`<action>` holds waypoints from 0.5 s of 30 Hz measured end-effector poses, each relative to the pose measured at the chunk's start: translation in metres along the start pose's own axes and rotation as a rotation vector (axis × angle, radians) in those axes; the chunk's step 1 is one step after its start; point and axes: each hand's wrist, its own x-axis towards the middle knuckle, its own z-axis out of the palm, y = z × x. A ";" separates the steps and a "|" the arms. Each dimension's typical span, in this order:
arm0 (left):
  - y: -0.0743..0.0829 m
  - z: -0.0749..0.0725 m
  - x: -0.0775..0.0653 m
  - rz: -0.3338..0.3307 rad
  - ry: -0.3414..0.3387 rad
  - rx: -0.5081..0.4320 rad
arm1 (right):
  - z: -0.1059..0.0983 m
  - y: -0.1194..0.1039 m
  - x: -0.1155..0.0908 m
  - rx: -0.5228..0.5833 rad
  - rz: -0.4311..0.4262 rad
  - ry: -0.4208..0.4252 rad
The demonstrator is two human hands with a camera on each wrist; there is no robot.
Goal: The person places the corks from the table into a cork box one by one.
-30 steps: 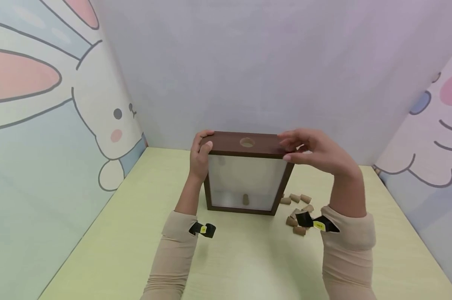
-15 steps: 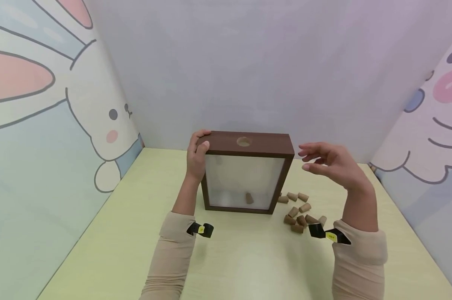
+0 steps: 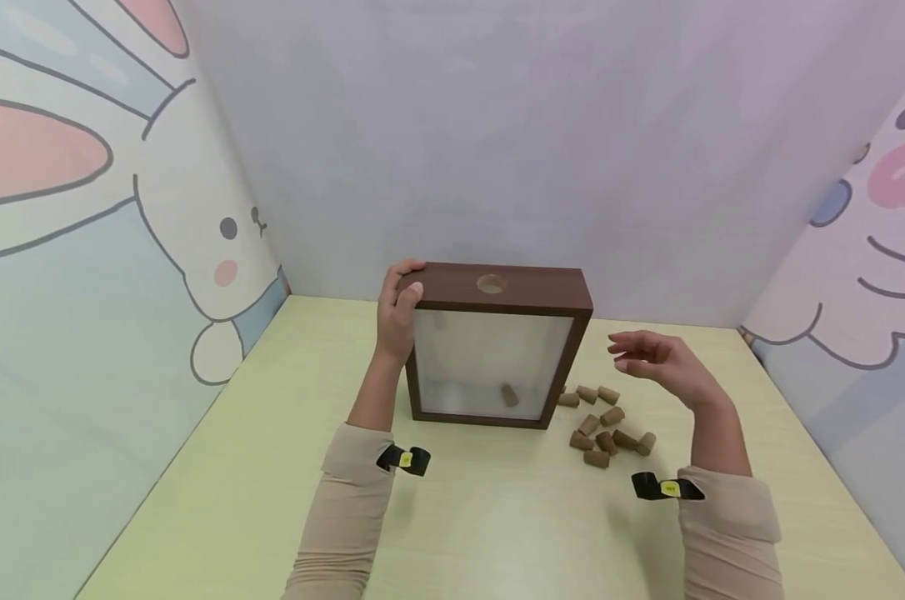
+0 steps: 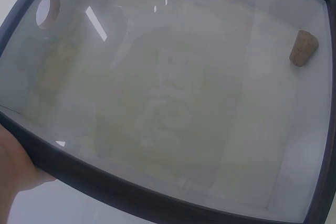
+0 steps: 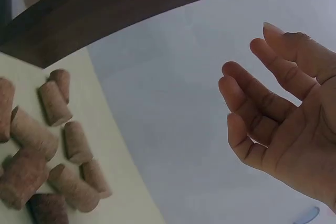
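A dark brown frame box (image 3: 578,358) with a clear front and a round hole in its top stands upright on the table. My left hand (image 3: 397,321) grips its upper left corner, thumb on the front edge and fingers over the top. Inside the box, one cork (image 3: 509,395) leans near the bottom; the left wrist view shows this cork (image 4: 304,48) too. To the right of the box my right hand (image 3: 666,364) is raised, fingers loosely bent and holding nothing. The right wrist view shows the right hand (image 5: 289,103) apart from the box's dark side.
Several loose corks (image 3: 606,442) lie on the pale yellow table (image 3: 497,517) to the right of the box, below the right hand. A plain light backdrop (image 3: 512,150) rises behind, with cartoon-printed side panels (image 3: 220,333) left and right.
My right hand has left the box's top right corner and moved right and down. The cork inside has shifted slightly right and tilted. The left hand keeps its grip.
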 end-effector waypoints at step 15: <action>-0.023 -0.003 0.004 0.010 0.016 0.002 | -0.009 0.086 -0.007 0.017 0.301 0.001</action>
